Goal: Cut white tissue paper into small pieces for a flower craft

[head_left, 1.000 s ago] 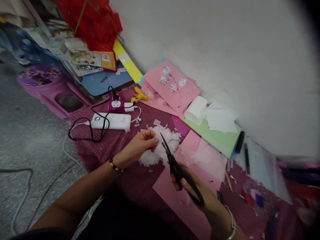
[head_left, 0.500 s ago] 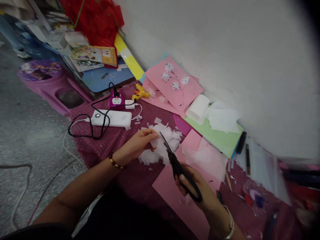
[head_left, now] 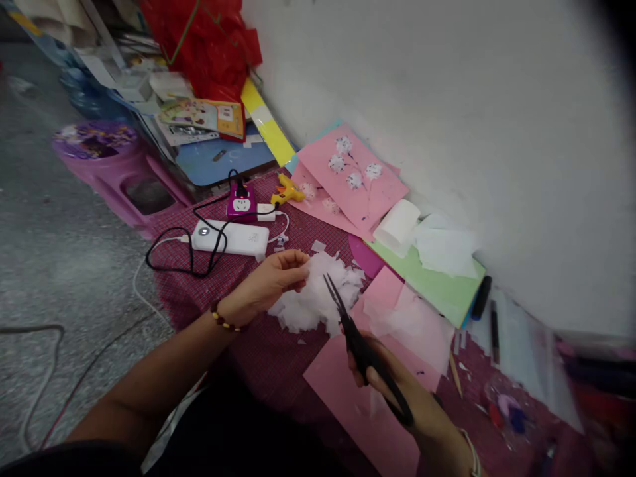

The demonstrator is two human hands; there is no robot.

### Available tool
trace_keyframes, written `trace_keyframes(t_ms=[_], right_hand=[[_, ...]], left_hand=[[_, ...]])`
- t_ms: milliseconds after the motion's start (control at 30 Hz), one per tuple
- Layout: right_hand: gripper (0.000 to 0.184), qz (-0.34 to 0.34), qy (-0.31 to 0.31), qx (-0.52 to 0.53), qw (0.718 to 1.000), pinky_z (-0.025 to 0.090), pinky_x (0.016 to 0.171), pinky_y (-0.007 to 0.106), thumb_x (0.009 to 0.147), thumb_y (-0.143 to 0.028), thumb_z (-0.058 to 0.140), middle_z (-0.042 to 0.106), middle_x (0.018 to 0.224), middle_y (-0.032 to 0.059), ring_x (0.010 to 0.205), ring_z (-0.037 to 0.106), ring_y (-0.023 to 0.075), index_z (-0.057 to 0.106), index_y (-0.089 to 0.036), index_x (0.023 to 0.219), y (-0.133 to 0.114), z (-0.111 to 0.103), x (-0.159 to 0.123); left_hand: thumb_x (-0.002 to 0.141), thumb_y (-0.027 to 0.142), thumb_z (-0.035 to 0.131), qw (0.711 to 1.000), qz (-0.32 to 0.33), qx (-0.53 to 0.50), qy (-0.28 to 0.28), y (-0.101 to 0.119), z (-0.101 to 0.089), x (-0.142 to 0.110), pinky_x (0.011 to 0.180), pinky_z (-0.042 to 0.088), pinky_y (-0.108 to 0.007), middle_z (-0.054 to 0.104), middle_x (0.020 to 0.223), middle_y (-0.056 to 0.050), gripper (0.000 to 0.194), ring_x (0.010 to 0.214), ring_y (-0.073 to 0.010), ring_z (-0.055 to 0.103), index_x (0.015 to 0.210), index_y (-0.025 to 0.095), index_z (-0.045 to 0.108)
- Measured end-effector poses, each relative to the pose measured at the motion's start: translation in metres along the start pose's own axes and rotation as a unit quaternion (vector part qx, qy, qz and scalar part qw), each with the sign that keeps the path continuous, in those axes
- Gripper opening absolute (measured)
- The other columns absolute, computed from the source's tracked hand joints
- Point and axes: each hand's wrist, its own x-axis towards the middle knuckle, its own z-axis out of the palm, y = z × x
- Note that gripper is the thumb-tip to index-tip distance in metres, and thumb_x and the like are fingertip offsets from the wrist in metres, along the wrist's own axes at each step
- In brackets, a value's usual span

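Observation:
Pinched together, the fingers of my left hand (head_left: 278,278) hover at the near left of a heap of cut white tissue paper (head_left: 318,298). A thin white piece seems to be between the fingertips, though it blends into the heap behind. My right hand (head_left: 392,377) is wrapped around the handles of black scissors (head_left: 355,338). The blades point up and left over the heap, their tips slightly apart and clear of my left fingers. Under the scissors lie pink paper sheets (head_left: 342,391), with a thin white tissue sheet (head_left: 412,321) on top.
A white power bank (head_left: 233,238), a purple socket (head_left: 241,204) and a yellow glue gun (head_left: 288,191), with cables, lie at the left. Behind are pink flower pictures (head_left: 355,172), a white roll (head_left: 397,225) and green paper (head_left: 422,271). Markers (head_left: 481,298) and a pencil (head_left: 456,374) are on the right.
The scissors have drawn back slightly right and down from my left fingertips. My left hand has shifted a little left. The whole view has shifted slightly.

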Motion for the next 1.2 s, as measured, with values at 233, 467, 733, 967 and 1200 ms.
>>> trace_keyframes(t_ms=[233,467,733,967,1200], right_hand=[[0.055,0.012,-0.027,0.025,0.999,0.041,0.067,0.032,0.085,-0.071,0.061,0.052,0.087,0.0021,0.073,0.047,0.0158,0.057,-0.022,0.110,-0.009,0.009,0.011],[0.053,-0.003,0.014,0.045,0.999,0.042,0.065,0.030,0.088,-0.066,0.062,0.053,0.084,0.0005,0.070,0.048,0.0145,0.057,-0.022,0.118,0.000,0.009,0.010],[0.056,0.034,0.014,0.052,0.998,0.041,0.064,0.031,0.086,-0.067,0.063,0.055,0.087,0.0026,0.071,0.048,0.0160,0.058,-0.023,0.120,0.007,0.010,-0.009],[0.049,0.024,0.032,0.092,0.995,0.040,0.064,0.031,0.092,-0.064,0.056,0.054,0.089,0.0027,0.071,0.048,0.0153,0.056,-0.022,0.118,0.015,0.014,-0.016],[0.057,0.023,-0.003,0.050,0.998,0.040,0.067,0.032,0.087,-0.069,0.061,0.053,0.089,0.0023,0.074,0.049,0.0164,0.055,-0.022,0.119,0.002,0.020,-0.001]], left_hand=[[0.071,0.023,0.073,0.997,0.015,0.054,-0.059,-0.008,0.005,-0.001,0.053,0.040,-0.021,0.052,0.064,0.009,0.038,0.054,-0.0067,0.049,0.104,0.017,0.057],[0.066,0.016,0.067,0.991,0.053,0.122,-0.024,-0.002,0.005,-0.003,0.055,0.040,-0.020,0.055,0.075,0.006,0.044,0.061,-0.0073,0.049,0.108,0.017,0.058],[0.065,0.012,0.062,0.985,0.132,0.023,0.110,0.003,0.007,0.001,0.056,0.040,-0.020,0.054,0.076,0.005,0.041,0.060,-0.0067,0.047,0.105,0.018,0.060],[0.068,0.022,0.074,0.994,0.058,-0.013,0.087,0.002,0.011,0.000,0.057,0.042,-0.021,0.052,0.070,0.008,0.042,0.057,-0.0069,0.051,0.106,0.018,0.056],[0.073,0.023,0.071,0.994,0.039,0.092,-0.040,-0.007,0.014,-0.009,0.055,0.040,-0.021,0.044,0.064,0.011,0.050,0.056,-0.0070,0.045,0.120,0.016,0.053]])
